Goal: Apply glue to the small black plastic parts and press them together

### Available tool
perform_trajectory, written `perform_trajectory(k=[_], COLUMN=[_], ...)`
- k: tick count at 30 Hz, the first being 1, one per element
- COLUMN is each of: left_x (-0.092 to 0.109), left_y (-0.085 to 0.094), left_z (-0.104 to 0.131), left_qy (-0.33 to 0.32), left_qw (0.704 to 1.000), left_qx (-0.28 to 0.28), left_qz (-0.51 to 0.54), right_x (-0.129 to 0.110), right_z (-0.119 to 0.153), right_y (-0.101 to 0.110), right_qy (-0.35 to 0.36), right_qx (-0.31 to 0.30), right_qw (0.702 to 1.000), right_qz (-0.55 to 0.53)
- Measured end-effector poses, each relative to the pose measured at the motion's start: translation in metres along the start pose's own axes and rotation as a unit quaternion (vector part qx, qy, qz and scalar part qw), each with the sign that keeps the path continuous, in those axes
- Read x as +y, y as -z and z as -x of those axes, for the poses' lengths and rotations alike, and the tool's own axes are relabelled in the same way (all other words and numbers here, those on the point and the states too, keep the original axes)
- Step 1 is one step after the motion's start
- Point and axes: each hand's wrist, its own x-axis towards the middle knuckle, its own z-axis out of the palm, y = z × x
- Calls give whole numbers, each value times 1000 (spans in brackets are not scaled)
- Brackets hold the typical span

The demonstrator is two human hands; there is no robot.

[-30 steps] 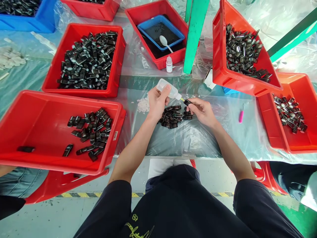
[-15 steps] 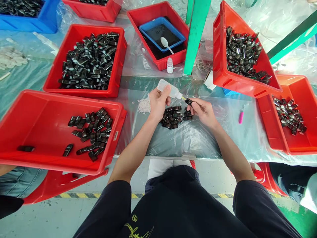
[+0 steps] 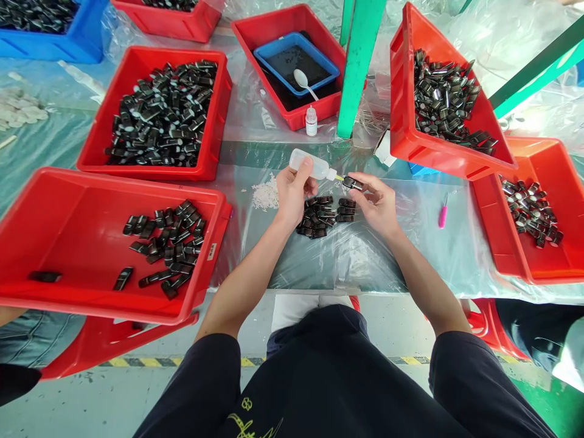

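Squeeze bottle (image 3: 318,166) looked smooth, cloudy plastic; the held dark piece (image 3: 352,183) shone glossy. Table sheeting (image 3: 365,258) was crinkled, shiny plastic film; shirt (image 3: 323,371) was matt cloth.

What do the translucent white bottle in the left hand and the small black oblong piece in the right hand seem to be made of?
Translucent white bottle: probably plastic, smooth finish; its walls look cloudy.

Small black oblong piece: glossy plastic or coated metal, I cannot tell; bright reflections show on it.

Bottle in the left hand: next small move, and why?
Probably align the black part in the right hand with the yellow tip: the left hand points the bottle right at it; whether they touch can't be told.
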Motion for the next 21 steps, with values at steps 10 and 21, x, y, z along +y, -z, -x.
perform_trajectory(k=[10,21], left_x=[1,0], left_y=[-1,0], left_z=[1,1], left_qy=[11,-4], left_qw=[1000,1000], left_qx=[19,7], left_qz=[5,-13], right_x=[-1,2], right_z=[0,0], right_y=[-1,0], right_qy=[6,13], right_qx=[11,14], right_qw=[1000,1000], right_qz=[21,19])
